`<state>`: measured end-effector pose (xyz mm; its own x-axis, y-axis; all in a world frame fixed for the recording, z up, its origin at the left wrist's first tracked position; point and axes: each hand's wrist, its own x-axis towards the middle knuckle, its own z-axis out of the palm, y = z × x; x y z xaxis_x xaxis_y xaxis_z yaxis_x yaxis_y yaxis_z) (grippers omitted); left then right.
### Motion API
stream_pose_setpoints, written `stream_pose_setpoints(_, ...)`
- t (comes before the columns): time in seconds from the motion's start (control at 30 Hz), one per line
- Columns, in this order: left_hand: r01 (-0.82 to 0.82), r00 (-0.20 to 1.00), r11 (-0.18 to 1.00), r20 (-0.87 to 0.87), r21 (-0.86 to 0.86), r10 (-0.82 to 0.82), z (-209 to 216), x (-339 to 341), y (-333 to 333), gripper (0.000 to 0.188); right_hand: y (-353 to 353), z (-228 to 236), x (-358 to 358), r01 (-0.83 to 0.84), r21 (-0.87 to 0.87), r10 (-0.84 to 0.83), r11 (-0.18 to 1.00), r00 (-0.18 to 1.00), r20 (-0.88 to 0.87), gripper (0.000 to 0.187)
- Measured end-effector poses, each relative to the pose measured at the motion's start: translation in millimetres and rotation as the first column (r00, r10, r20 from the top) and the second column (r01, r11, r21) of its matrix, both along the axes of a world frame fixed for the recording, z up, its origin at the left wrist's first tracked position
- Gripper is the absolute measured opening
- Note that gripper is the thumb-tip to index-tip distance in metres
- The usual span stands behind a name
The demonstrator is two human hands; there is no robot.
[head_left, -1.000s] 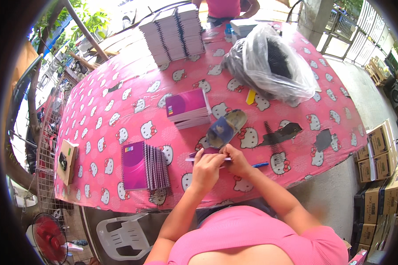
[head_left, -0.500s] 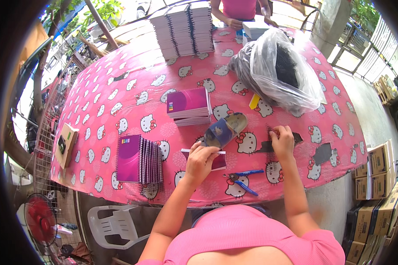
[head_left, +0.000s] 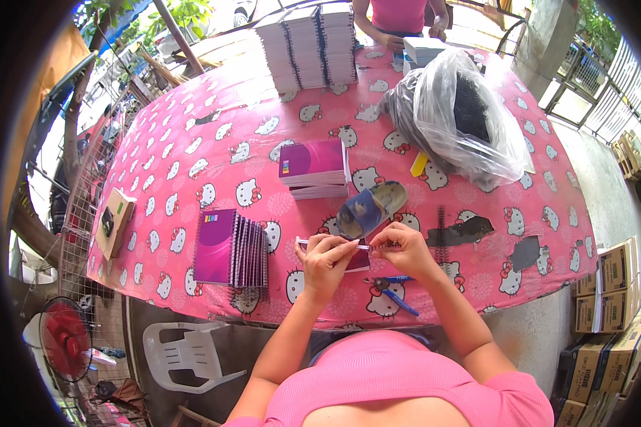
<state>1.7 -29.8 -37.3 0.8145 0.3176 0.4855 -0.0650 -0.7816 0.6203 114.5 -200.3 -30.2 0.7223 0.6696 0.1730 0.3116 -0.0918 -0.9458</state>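
Observation:
A small purple-covered notebook (head_left: 360, 263) lies in front of me, its white page edges showing. My left hand (head_left: 325, 265) is closed on its upper part, thumb and fingers pinching the edge. At the notebook's right end, my right hand (head_left: 404, 250) is closed in a pinch; whatever its fingertips hold is too small to make out. Just beyond the hands rests a blue and beige slipper (head_left: 367, 211). Blue-handled cutting pliers (head_left: 390, 290) lie nearer me. A thin dark spiral coil (head_left: 441, 231) lies to the right of my right hand.
Purple spiral notebooks (head_left: 216, 245) stand stacked at left; another purple pile (head_left: 312, 158) sits farther back. Tall white book stacks (head_left: 306, 50) and a plastic bag of black material (head_left: 470, 114) occupy the far side. Another person (head_left: 399, 18) works across the pink-covered table (head_left: 192, 160).
My right hand has moved left from the dark coil and patch to the notebook's edge, beside my left hand. My left hand stays on the notebook. The view has shifted slightly.

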Motion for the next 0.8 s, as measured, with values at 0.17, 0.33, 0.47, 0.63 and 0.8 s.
stream_pose_setpoints(0.17, -0.022, 1.0, 0.997, -0.008, 0.075, 0.022, 7, 0, -2, 0.017, 0, 10, 10, -0.112, -0.171, 0.078, 0.979, 0.978, -0.195, 0.013)
stream_pose_setpoints(0.33, -0.057, 0.998, 0.998, -0.041, -0.003, 0.056, 5, 0, -2, 0.022, 6, 22, -7, 0.012, -0.298, 0.015, 0.955, 0.996, 0.087, 0.017)
stream_pose_setpoints(0.47, -0.041, 0.998, 0.999, -0.042, 0.013, 0.042, 3, 2, -1, 0.022, 4, -1, -4, 0.021, -0.26, 0.077, 0.965, 0.93, 0.358, 0.025)
stream_pose_setpoints(0.63, -0.035, 0.998, 0.999, -0.05, -0.021, 0.034, -4, -1, 2, 0.018, 14, 18, -19, 0.119, -0.3, 0.016, 0.946, 0.912, 0.411, 0.014)
stream_pose_setpoints(0.8, -0.06, 0.997, 0.998, -0.042, -0.003, 0.059, 0, 0, 0, 0.019, 19, 17, -25, 0.161, -0.272, -0.042, 0.949, 0.917, 0.397, 0.014)
